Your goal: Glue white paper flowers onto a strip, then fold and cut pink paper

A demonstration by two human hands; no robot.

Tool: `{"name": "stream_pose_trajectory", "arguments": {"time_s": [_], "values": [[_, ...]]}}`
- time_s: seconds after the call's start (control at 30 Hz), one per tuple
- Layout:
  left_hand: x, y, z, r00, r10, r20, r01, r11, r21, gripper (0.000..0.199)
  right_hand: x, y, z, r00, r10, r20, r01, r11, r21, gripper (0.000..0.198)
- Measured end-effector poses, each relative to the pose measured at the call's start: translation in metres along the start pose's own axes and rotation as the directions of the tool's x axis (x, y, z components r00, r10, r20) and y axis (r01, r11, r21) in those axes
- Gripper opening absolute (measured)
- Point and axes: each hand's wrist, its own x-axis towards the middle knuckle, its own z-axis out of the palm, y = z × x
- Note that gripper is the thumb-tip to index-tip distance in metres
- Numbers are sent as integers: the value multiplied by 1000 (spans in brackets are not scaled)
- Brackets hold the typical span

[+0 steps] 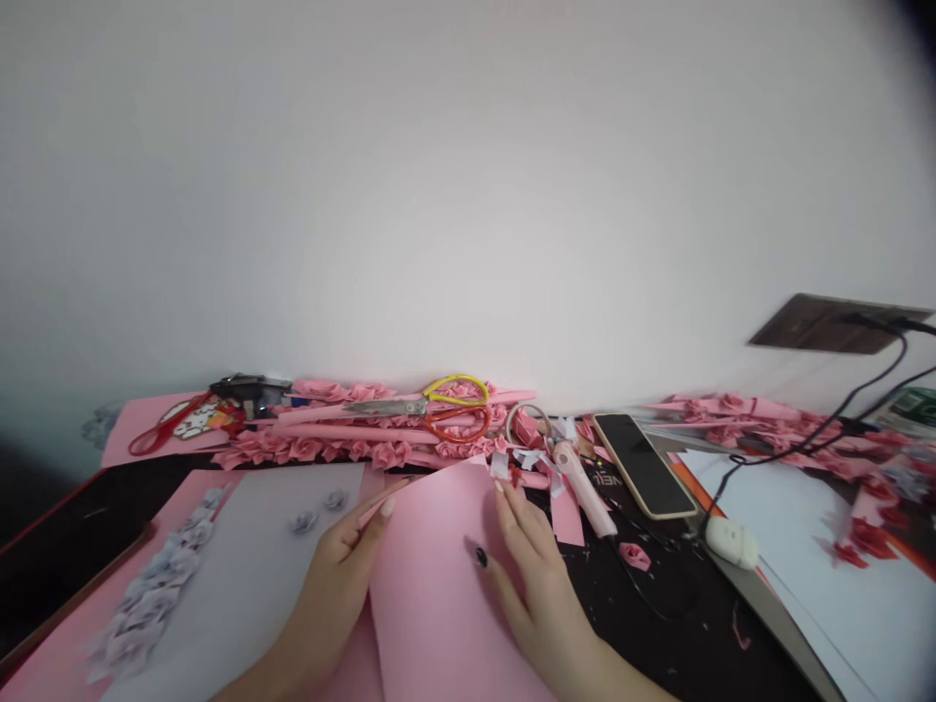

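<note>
A sheet of pink paper [431, 575] stands tilted up between my two hands in the middle of the table. My left hand [343, 561] grips its left edge, thumb on the near face and fingers behind. At the right edge, my right hand [537, 565] holds the sheet, its dark-nailed thumb lying on the near face and its fingers stretched along the side. Under and left of my left hand is a pale sheet [255, 575] with two small pale paper roses [303, 523] on it. A row of pale paper roses [165, 585] runs along that sheet's left side.
Yellow-and-red-handled scissors [416, 405] rest on pink paper roses [351, 450] by the wall. A pink corded tool [585, 487], a phone [643, 466] and a white case [731, 542] lie to the right. White sheets [826, 565] lie beyond them. Cables hang from a wall socket [826, 324].
</note>
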Motion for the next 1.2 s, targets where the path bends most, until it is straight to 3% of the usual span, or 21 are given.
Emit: {"name": "stream_pose_trajectory", "arguments": {"time_s": [0.13, 0.3, 0.47, 0.63, 0.73, 0.9, 1.07, 1.2], "values": [[1, 0, -1, 1000, -8, -14, 8, 1000, 0, 45, 3, -3, -7, 990, -113, -78, 116, 992, 41, 48], [3, 2, -2, 1000, 5, 11, -6, 998, 70, 40, 8, -1, -10, 971, -100, -219, 134, 980, 148, 23], [4, 4, -3, 998, -5, 68, -5, 990, 144, 39, 10, 3, -12, 952, -118, -284, 168, 973, 159, 20], [5, -3, -5, 989, 129, 65, -144, 933, 329, 40, 9, -2, -13, 955, -173, -239, 224, 953, 204, 19], [3, -6, -5, 968, 202, 149, -246, 889, 386, 29, 8, -5, -12, 960, -204, -192, 246, 942, 228, 22], [0, -1, -1, 926, 186, 330, -325, 837, 441, 25, 8, -6, -8, 964, -218, -150, 254, 922, 292, 25], [-5, 9, 2, 891, 212, 401, -390, 810, 438, 12, 9, -6, -7, 975, -189, -121, 221, 902, 371, 23], [-5, 7, 1, 892, 199, 407, -380, 817, 433, 16, 9, -9, -8, 977, -181, -109, 210, 887, 412, 20]]}}
